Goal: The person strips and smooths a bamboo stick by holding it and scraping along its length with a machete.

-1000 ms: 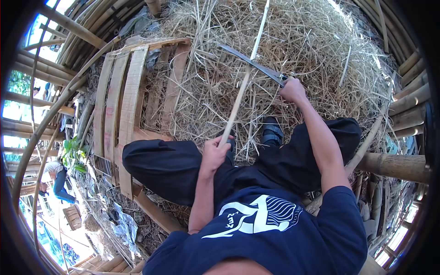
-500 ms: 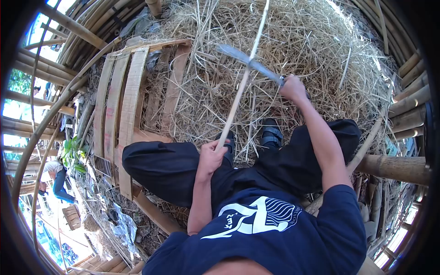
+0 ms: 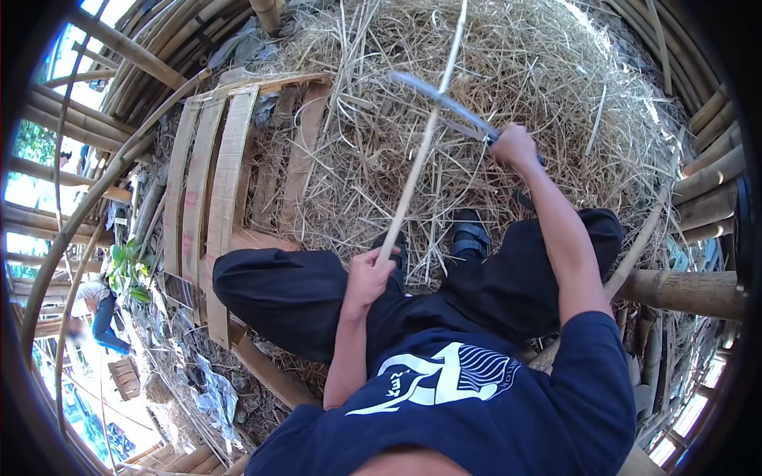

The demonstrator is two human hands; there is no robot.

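My left hand (image 3: 368,278) is closed around the near end of a long, pale bamboo strip (image 3: 414,176), which slants up and away over the shavings. In my right hand (image 3: 514,146) is the handle of a machete (image 3: 456,105), its grip mostly covered by my fingers. The long grey blade points up and left and crosses the strip well beyond my left hand. Whether the edge touches the strip I cannot tell. Both hands are in front of my bent knees, above my sandals (image 3: 470,236).
Pale shavings (image 3: 524,71) cover the ground ahead. A wooden pallet (image 3: 230,159) lies to my left. A thick bamboo pole (image 3: 683,293) is by my right knee. Bamboo rails (image 3: 79,115) surround the space, and another person (image 3: 103,317) is beyond them at left.
The machete has shifted slightly right, with its blade tilted a little differently across the strip. My right hand has moved slightly right; my left hand keeps its grip almost in place.
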